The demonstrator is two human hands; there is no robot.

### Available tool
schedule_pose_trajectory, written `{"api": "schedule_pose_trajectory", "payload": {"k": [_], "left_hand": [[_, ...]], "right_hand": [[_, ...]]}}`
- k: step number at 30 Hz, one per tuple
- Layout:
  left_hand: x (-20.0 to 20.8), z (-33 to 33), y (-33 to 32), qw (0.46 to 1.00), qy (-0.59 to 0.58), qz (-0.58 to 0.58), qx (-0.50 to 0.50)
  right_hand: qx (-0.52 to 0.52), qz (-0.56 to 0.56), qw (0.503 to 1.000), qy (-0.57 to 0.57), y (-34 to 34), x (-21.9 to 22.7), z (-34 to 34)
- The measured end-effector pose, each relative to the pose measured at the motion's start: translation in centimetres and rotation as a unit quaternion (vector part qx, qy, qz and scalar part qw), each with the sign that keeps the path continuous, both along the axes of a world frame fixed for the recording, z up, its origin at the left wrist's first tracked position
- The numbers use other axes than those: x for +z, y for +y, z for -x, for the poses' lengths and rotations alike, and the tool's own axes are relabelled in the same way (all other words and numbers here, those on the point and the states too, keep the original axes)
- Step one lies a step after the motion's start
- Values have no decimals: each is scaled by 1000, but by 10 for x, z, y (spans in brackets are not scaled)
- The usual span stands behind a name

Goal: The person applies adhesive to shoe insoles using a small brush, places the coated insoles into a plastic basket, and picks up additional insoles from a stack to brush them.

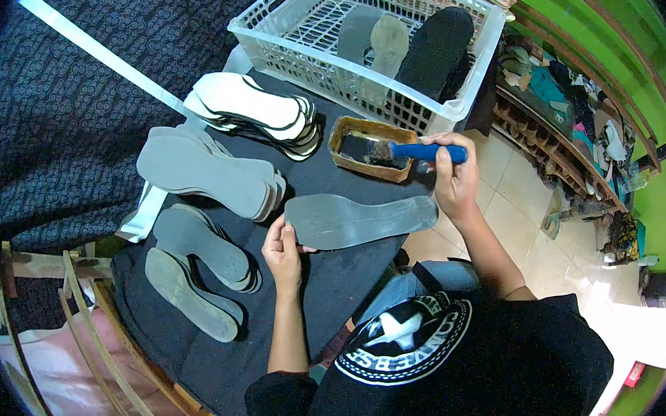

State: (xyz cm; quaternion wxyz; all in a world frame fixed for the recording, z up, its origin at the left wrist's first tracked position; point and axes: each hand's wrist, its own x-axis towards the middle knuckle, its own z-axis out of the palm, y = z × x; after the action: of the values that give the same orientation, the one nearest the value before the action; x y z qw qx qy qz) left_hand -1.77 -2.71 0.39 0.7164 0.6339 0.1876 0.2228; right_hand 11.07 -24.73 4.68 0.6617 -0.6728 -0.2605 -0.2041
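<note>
- So, our right hand [455, 177] is closed round the blue handle of a brush [429, 153], knuckles up, with the bristle end pointing left.
- Our left hand [279, 248] is pinching the wider end of a grey sole [358, 220], thumb on top at the edge. That sole lies flat side up between our two hands, its narrow end just beside our right wrist; we can't tell if they touch.
- Bristles are over a small brownish open box [372, 170] with dark stuff inside. Can't really see whether they're dipped in it.
- Left of the box we've got a fanned pile of white soles [248, 103], then a grey stack [203, 168] nearer us.
- Closer still, there's a darker grey stack [203, 243], and just beside it some worn-looking soles [186, 296].
- All of that sits on a dark cloth [340, 290].
- Beyond the box, a white plastic crate [322, 80] holds more soles, grey, tan and black.
- Farther right, past the tiled floor [497, 186], we see a cluttered shelf [561, 144] against a green wall [642, 30].
</note>
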Motion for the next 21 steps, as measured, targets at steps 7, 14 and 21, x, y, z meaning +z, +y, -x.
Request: {"api": "schedule_pose_trajectory", "payload": {"k": [7,14,21], "left_hand": [[3,0,-2,1000,4,-2,-7],[0,3,3,1000,-8,9,-8],[6,6,8,999,22,-1,-34]], "right_hand": [[10,-40,999,14,-1,-1,0],[46,-247,968,-13,1,13,13],[254,-130,943,173,24,6,45]]}}
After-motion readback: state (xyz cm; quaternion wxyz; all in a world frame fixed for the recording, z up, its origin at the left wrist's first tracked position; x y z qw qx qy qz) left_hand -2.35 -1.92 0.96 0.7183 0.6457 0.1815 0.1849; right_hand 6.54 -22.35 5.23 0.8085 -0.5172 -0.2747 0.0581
